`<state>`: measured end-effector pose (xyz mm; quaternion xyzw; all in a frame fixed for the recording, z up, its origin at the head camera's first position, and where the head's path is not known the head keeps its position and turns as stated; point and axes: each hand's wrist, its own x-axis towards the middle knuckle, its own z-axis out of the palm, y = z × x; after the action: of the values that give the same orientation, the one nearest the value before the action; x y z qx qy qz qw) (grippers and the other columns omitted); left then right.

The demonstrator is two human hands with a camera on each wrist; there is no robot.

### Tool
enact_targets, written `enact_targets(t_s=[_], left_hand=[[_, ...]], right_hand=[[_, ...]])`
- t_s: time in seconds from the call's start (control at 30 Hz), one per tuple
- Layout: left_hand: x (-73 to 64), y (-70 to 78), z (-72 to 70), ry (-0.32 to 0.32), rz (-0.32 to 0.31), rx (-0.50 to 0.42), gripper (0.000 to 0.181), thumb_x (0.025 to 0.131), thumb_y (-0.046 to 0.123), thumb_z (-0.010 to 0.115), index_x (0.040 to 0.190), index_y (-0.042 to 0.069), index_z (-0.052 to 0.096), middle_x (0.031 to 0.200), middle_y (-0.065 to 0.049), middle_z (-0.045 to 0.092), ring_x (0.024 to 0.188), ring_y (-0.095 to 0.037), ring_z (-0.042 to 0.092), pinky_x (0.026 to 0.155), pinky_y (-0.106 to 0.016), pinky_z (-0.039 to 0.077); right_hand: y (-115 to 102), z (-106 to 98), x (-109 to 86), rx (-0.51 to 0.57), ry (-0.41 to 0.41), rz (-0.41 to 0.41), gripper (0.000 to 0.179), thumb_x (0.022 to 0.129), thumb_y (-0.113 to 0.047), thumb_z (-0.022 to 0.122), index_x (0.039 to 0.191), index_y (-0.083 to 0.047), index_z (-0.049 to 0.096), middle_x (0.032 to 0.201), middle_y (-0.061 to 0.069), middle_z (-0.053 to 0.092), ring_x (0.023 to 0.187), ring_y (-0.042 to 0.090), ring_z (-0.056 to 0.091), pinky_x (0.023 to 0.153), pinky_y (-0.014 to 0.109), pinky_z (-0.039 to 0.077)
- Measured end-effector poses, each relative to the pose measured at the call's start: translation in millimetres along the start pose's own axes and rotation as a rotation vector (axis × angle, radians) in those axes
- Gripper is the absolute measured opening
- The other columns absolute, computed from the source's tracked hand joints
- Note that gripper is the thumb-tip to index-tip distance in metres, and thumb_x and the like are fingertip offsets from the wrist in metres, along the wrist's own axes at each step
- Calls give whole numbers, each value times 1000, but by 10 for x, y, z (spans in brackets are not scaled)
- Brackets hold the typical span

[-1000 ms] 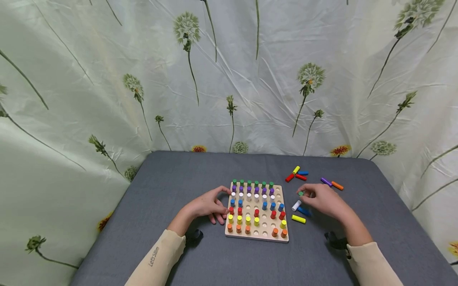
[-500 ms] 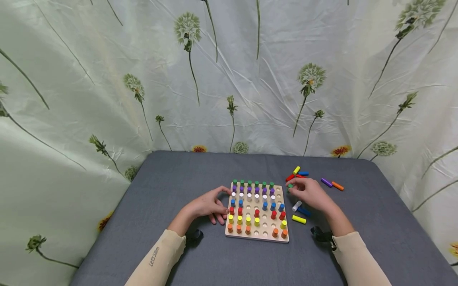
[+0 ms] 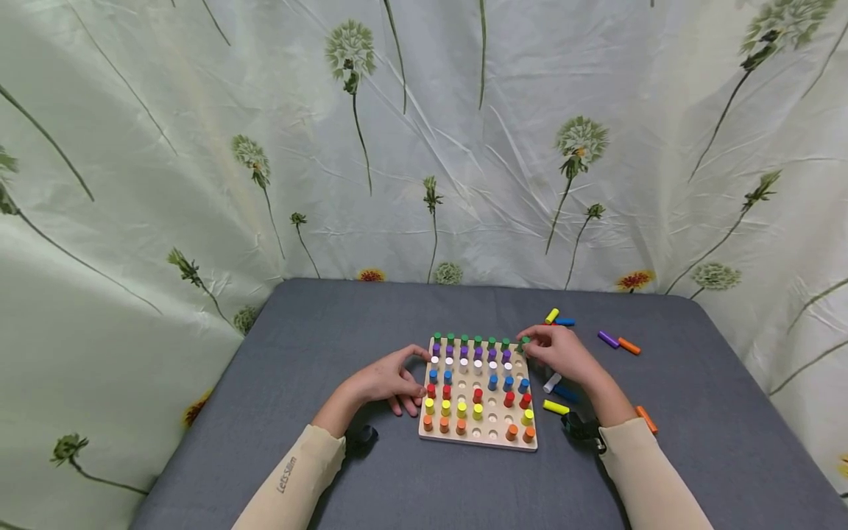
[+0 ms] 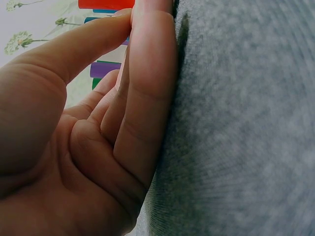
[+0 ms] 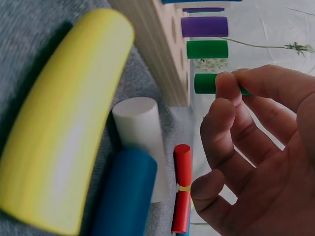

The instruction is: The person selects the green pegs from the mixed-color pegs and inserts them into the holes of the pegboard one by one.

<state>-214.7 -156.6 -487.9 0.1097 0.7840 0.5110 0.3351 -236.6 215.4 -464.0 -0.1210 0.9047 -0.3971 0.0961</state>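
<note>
A wooden pegboard (image 3: 450, 439) carries rows of coloured pegs, with green at the back and orange at the front. Several holes in its middle and right side are bare. My left hand (image 3: 386, 377) rests at the board's left edge, thumb and index fingertip touching it. Between thumb and index finger, my right hand (image 3: 564, 353) pinches a green peg (image 5: 205, 83) at the back right corner hole, in line with the green row. In the right wrist view that peg points at the board, its end just off the face.
Right of the board lie a yellow peg (image 3: 556, 407), a white peg (image 3: 552, 383) and a blue peg (image 5: 125, 191). Farther back are another yellow peg (image 3: 552, 316), red pegs (image 5: 182, 164), a purple peg (image 3: 608, 339) and an orange peg (image 3: 629, 346). Another orange peg (image 3: 646, 419) lies by the right sleeve.
My right hand has moved left with the green peg, from over the loose pegs to the board's back right corner. The left hand has stayed at the board's edge.
</note>
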Motion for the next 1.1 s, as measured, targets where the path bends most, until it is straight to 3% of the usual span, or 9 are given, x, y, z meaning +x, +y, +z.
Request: enact_targets(t_s=[0.8, 1.1], left_hand=[[-4, -15, 13, 5, -7, 5, 58, 99, 11, 73, 148, 20, 43, 82, -9, 77, 64, -16, 76, 53, -30, 60], [5, -2, -1, 1, -5, 19, 56, 100, 13, 72, 147, 19, 43, 83, -9, 77, 64, -16, 76, 53, -30, 60]], right_hand=[[14, 96, 57, -1, -56, 44, 30, 104, -15, 63, 128, 0, 71, 88, 9, 70, 69, 18, 57, 66, 31, 51], [30, 130, 69, -71, -46, 73, 34, 102, -16, 67, 132, 1, 69, 87, 6, 70, 68, 17, 57, 65, 31, 51]])
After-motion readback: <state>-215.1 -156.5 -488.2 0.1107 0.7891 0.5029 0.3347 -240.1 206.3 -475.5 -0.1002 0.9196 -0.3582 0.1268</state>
